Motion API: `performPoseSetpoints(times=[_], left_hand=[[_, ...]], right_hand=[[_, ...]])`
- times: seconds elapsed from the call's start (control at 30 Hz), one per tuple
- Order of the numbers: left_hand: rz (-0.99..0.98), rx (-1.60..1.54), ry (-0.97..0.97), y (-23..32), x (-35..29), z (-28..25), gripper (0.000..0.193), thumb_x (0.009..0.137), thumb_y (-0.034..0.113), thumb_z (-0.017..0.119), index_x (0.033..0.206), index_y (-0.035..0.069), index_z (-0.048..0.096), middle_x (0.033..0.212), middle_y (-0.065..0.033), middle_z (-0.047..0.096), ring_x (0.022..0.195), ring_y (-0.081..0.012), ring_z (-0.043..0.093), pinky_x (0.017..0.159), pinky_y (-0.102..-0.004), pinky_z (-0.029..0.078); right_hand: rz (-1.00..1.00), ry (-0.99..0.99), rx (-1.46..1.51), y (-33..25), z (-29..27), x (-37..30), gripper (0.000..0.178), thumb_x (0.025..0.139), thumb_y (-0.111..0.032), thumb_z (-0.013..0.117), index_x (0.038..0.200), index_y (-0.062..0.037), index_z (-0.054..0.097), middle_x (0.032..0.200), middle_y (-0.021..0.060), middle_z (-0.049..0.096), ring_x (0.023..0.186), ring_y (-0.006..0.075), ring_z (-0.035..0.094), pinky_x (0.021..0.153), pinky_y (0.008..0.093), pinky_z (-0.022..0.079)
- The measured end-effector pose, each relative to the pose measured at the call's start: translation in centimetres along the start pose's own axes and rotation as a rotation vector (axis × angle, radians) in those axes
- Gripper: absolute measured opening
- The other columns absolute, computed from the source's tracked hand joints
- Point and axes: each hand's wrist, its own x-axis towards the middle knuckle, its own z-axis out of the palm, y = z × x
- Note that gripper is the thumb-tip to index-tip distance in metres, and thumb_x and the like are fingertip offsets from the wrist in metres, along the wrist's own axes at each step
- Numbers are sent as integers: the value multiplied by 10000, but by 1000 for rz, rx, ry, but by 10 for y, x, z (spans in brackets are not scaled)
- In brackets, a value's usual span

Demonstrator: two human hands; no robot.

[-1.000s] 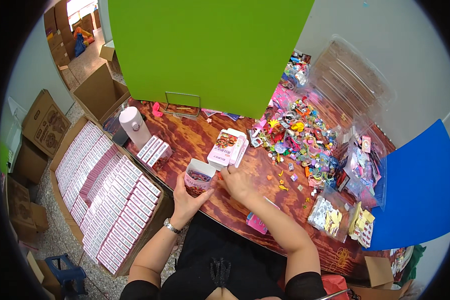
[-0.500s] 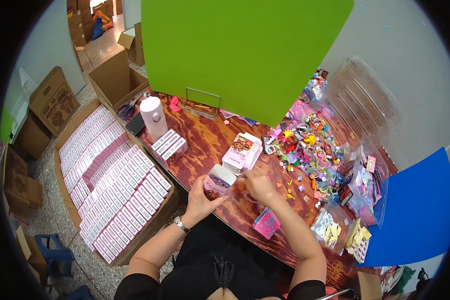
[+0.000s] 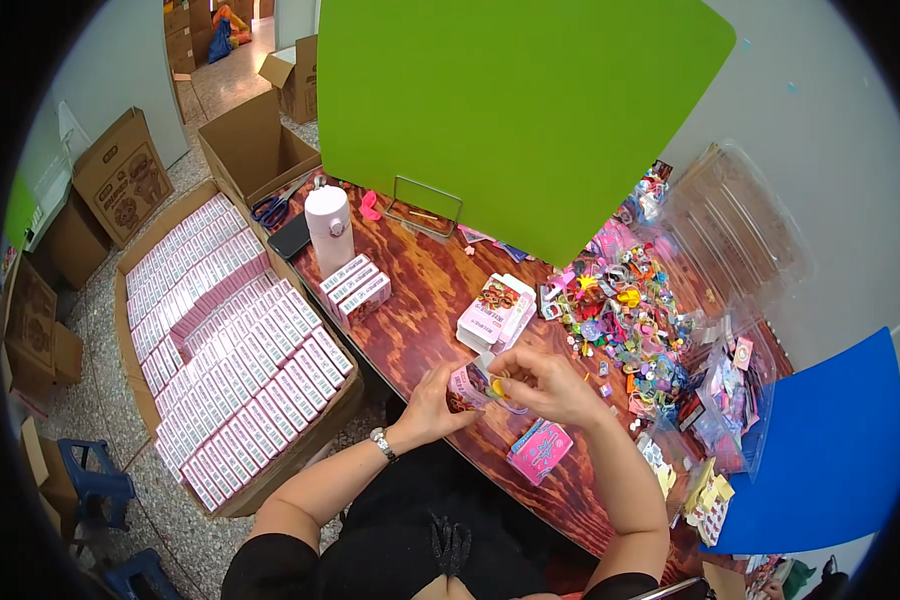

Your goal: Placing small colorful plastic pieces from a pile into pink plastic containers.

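My left hand (image 3: 425,412) is closed around a small pink-and-white printed carton (image 3: 462,392), its open end tilted toward my right hand. At that open end, the fingers of my right hand (image 3: 552,388) pinch a small yellow trinket (image 3: 498,386); its exact kind is too small to tell. Just beyond my hands lies a stack of flattened pink-and-white cartons (image 3: 492,312). A small stack of pink and blue cards (image 3: 540,452) rests on the table nearer to me. To the right spreads a heap of colourful small trinkets (image 3: 615,315).
Left of the table stands a big cardboard box (image 3: 138,375) filled with rows of small cartons. A pale pink bottle (image 3: 328,228), several upright cartons (image 3: 358,290) and a phone (image 3: 290,237) stand along the left edge. A green board (image 3: 510,110) rises behind; a blue board (image 3: 820,460) is at right.
My right hand has come to the carton's open end, where a yellow trinket now shows in its fingers. The carton has turned toward it. The whole view has shifted slightly.
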Motion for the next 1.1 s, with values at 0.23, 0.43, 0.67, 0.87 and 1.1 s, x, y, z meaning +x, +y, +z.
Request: performPoseSetpoints(times=[0.23,0.43,0.67,0.87,1.1], left_hand=[[57,13,-32,5,-4,0,836,702,299,891,1375,8,491,1218,-198,625,1143,-358,620,988,-428,495],[38,-40,-82,8,1,7,863,706,292,877,1400,-4,458,1272,-232,579,1215,-398,561,1046,-441,455],[22,-236,-143,11,5,5,813,714,199,880,1398,10,483,1216,-163,621,1139,-269,629,974,-388,511],[40,-348,-184,29,18,20,762,745,123,862,1380,-14,466,1207,-118,621,1101,-193,627,946,-348,520],[-43,-388,-228,17,17,29,787,717,105,865,1376,-22,453,1207,-118,609,1104,-195,611,957,-348,506]], right_hand=[[-211,86,-472,13,23,-2,357,863,-76,661,1215,-50,603,1023,192,694,930,387,683,791,460,560],[-227,190,-584,17,21,-16,437,864,-116,706,1282,-99,577,1044,140,700,926,330,693,757,433,576],[-76,514,-471,27,-42,-83,325,904,-73,690,1226,-64,649,1016,112,737,841,238,726,710,346,580],[335,863,-603,87,-107,-205,181,930,-80,684,1098,-16,710,929,146,746,816,214,738,698,331,569],[827,602,-878,142,-102,-304,200,868,-214,683,1020,-97,740,927,173,731,847,364,708,770,483,552]])
